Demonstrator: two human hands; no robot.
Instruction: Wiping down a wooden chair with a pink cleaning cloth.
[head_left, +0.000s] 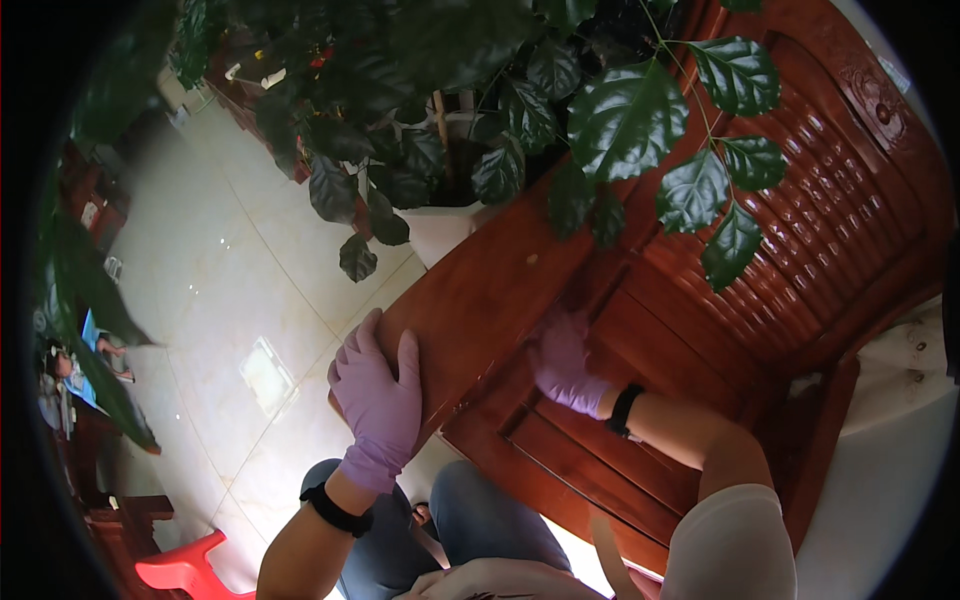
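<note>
My left hand (377, 397), in a thin purple glove, rests on the front end of a broad, reddish-brown wooden armrest (465, 315). Its thumb is spread from the fingers, which lie over the outer edge. My right hand (566, 364), gloved the same way, is blurred against the inner side of that armrest, over the chair's wooden seat (600, 457). Its fingertips are too smeared to show whether anything is in them. Beyond it rises the slatted, carved wooden backrest (795, 202) with a glossy finish.
A leafy plant (630, 120) overhangs the armrest and backrest, above a white pot (442, 229). Pale tiles (225, 285) cover the floor at left. A red plastic stool (191, 566) stands at lower left. A patterned pale cloth (904, 367) lies at the right.
</note>
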